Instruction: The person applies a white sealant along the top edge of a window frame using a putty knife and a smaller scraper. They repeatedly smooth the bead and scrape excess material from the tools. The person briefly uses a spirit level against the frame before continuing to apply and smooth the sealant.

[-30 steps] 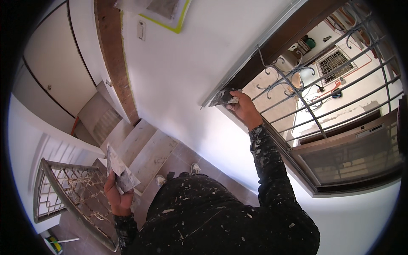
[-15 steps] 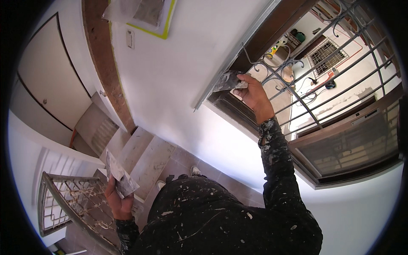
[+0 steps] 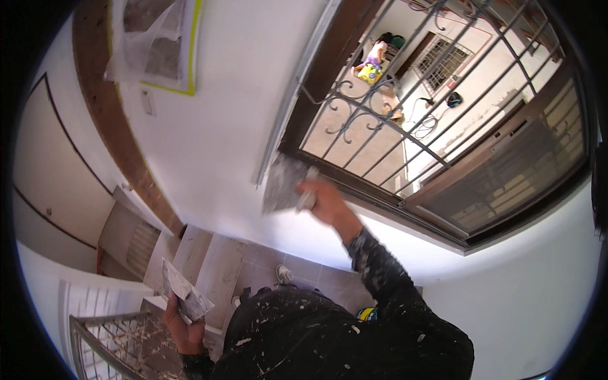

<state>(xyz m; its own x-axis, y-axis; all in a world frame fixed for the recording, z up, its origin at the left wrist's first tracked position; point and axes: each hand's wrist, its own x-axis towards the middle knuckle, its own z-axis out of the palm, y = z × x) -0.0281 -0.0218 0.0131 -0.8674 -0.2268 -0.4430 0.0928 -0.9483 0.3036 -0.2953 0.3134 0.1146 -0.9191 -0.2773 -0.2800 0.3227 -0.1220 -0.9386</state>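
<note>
My right hand (image 3: 326, 201) grips a broad putty knife (image 3: 284, 185) by its pale handle. The grey blade is blurred by motion and lies at or close to the white wall (image 3: 221, 158), just below the window frame's lower left corner; whether it touches cannot be made out. Low on the left, my left hand (image 3: 185, 330) holds a flat, putty-smeared blade (image 3: 185, 292) out over the stairs, its face streaked grey and white. Fingers hide its lower edge. My dark sleeves are spattered with white.
A brown window frame (image 3: 373, 195) with curled metal bars (image 3: 373, 114) fills the upper right; a person (image 3: 378, 52) is beyond it. A metal strip (image 3: 288, 101) edges the frame. Steps (image 3: 212, 259) and a railing (image 3: 107, 345) are at lower left. A plastic-covered panel (image 3: 155, 47) hangs upper left.
My right hand has come down and left with the putty knife, from the window frame's corner to the wall below. The view has shifted; my left hand still holds its blade.
</note>
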